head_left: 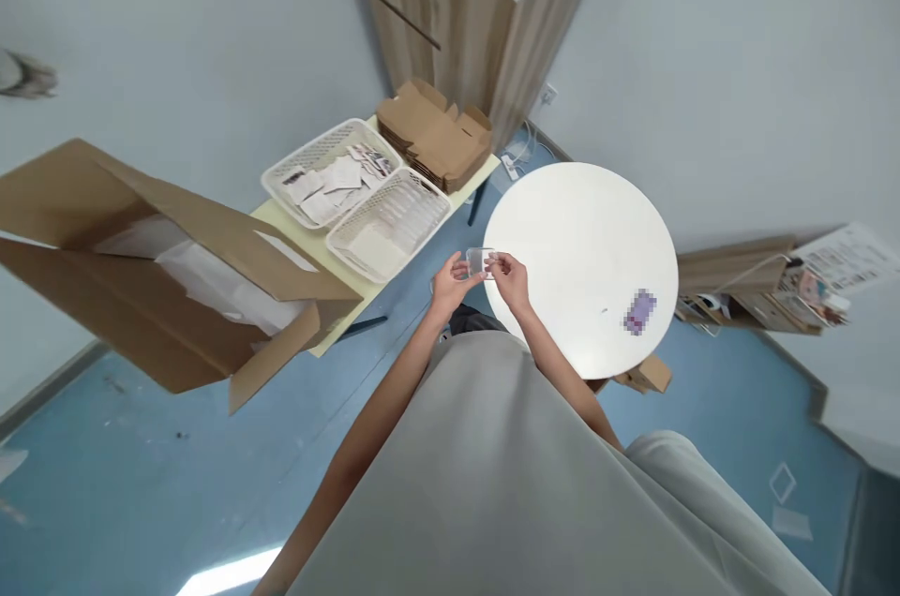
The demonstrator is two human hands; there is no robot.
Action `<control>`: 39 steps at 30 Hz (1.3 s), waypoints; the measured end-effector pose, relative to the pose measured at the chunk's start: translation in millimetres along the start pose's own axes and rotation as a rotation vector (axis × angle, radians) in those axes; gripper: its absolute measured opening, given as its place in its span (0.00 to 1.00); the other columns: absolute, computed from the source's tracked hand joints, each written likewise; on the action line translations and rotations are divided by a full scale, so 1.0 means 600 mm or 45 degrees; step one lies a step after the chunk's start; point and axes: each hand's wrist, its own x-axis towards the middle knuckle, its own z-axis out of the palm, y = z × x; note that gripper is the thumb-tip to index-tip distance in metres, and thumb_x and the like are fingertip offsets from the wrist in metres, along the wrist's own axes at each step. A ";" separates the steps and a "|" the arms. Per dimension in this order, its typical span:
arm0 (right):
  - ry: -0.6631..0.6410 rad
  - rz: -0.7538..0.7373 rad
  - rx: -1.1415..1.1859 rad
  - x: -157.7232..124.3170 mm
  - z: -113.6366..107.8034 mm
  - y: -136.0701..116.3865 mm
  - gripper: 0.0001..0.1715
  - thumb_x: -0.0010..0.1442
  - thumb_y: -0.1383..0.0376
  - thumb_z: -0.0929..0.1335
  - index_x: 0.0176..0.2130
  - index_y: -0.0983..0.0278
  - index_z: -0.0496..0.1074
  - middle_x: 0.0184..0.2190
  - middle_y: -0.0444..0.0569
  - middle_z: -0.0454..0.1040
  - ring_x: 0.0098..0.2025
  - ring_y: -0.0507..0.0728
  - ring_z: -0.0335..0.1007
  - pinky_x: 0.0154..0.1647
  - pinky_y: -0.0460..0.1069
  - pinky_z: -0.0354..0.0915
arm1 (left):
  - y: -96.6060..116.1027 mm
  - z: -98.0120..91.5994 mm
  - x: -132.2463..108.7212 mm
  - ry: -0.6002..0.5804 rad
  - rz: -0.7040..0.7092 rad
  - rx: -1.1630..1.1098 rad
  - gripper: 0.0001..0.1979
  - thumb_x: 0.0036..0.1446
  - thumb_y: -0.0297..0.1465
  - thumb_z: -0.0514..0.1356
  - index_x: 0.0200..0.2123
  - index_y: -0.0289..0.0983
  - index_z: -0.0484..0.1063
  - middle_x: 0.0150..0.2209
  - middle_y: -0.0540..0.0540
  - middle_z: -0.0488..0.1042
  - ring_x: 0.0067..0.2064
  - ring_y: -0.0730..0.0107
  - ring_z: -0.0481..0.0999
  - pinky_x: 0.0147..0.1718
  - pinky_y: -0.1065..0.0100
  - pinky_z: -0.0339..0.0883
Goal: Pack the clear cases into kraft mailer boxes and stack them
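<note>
Just beyond the grey shirt (478, 465), both hands meet at a clear case (476, 260), held in the air near the left edge of the round table (562, 240). The left hand (448, 285) pinches its left end between thumb and curled fingers; the right hand (512, 282) has its fingertips drawn together on the right edge. A light, even hold by the edges seems best, since hard squeezing could flex or smudge the walls. Let the left steady it while the right does the fine work; keeping it over the tabletop would make a slip less costly. A blurred purple item (639, 312) lies on that table. Farther off, on a narrow table (285, 223), one basket (376, 245) holds clear pieces (412, 207), another (295, 160) papers (337, 188); flat cartons (436, 132) are stacked beside them, before a cabinet (450, 15).
</note>
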 end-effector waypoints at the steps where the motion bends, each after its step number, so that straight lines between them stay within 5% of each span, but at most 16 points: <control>1: 0.017 0.028 0.014 -0.013 -0.030 0.001 0.25 0.60 0.45 0.74 0.45 0.61 0.81 0.44 0.53 0.87 0.44 0.61 0.84 0.52 0.57 0.78 | -0.007 0.007 -0.011 -0.102 -0.047 -0.057 0.41 0.46 0.34 0.82 0.63 0.34 0.78 0.52 0.37 0.84 0.58 0.50 0.83 0.66 0.49 0.73; 6: -0.182 0.266 0.260 -0.071 -0.161 -0.010 0.29 0.54 0.47 0.80 0.47 0.61 0.80 0.41 0.50 0.87 0.38 0.56 0.81 0.45 0.52 0.75 | -0.031 0.044 -0.067 -0.631 -0.270 -0.308 0.31 0.51 0.40 0.79 0.57 0.33 0.82 0.52 0.35 0.86 0.59 0.50 0.83 0.68 0.50 0.69; 12: -0.236 0.362 0.508 -0.137 -0.219 -0.007 0.29 0.49 0.51 0.84 0.44 0.60 0.77 0.35 0.45 0.84 0.35 0.54 0.77 0.42 0.50 0.74 | -0.039 0.093 -0.141 -0.914 -0.256 -0.269 0.40 0.51 0.39 0.79 0.67 0.39 0.78 0.63 0.36 0.81 0.64 0.46 0.80 0.59 0.56 0.73; 23: -0.276 0.332 0.467 -0.182 -0.232 0.004 0.29 0.52 0.49 0.84 0.44 0.61 0.77 0.34 0.44 0.82 0.35 0.53 0.75 0.42 0.51 0.74 | -0.031 0.092 -0.172 -0.845 -0.155 -0.136 0.50 0.48 0.40 0.81 0.72 0.37 0.70 0.57 0.37 0.84 0.61 0.45 0.82 0.63 0.48 0.74; 26: -0.234 0.218 0.231 -0.185 -0.235 -0.015 0.31 0.55 0.45 0.82 0.47 0.60 0.75 0.35 0.45 0.83 0.38 0.56 0.79 0.46 0.53 0.75 | -0.035 0.094 -0.171 -0.783 -0.123 -0.166 0.51 0.46 0.40 0.81 0.71 0.35 0.69 0.58 0.35 0.83 0.63 0.43 0.81 0.66 0.44 0.72; 32: -0.223 -0.131 -0.138 -0.199 -0.229 -0.048 0.26 0.56 0.48 0.82 0.47 0.57 0.79 0.56 0.51 0.82 0.59 0.63 0.80 0.61 0.59 0.77 | -0.032 0.091 -0.157 -0.618 -0.042 -0.185 0.50 0.45 0.40 0.83 0.70 0.37 0.70 0.66 0.31 0.78 0.66 0.41 0.80 0.69 0.44 0.71; 39: -0.260 -0.181 -0.169 -0.193 -0.216 -0.055 0.23 0.58 0.49 0.81 0.47 0.58 0.84 0.50 0.51 0.86 0.55 0.64 0.83 0.58 0.59 0.80 | -0.029 0.084 -0.140 -0.585 -0.012 -0.146 0.50 0.43 0.42 0.84 0.67 0.36 0.72 0.67 0.29 0.77 0.65 0.37 0.81 0.69 0.42 0.71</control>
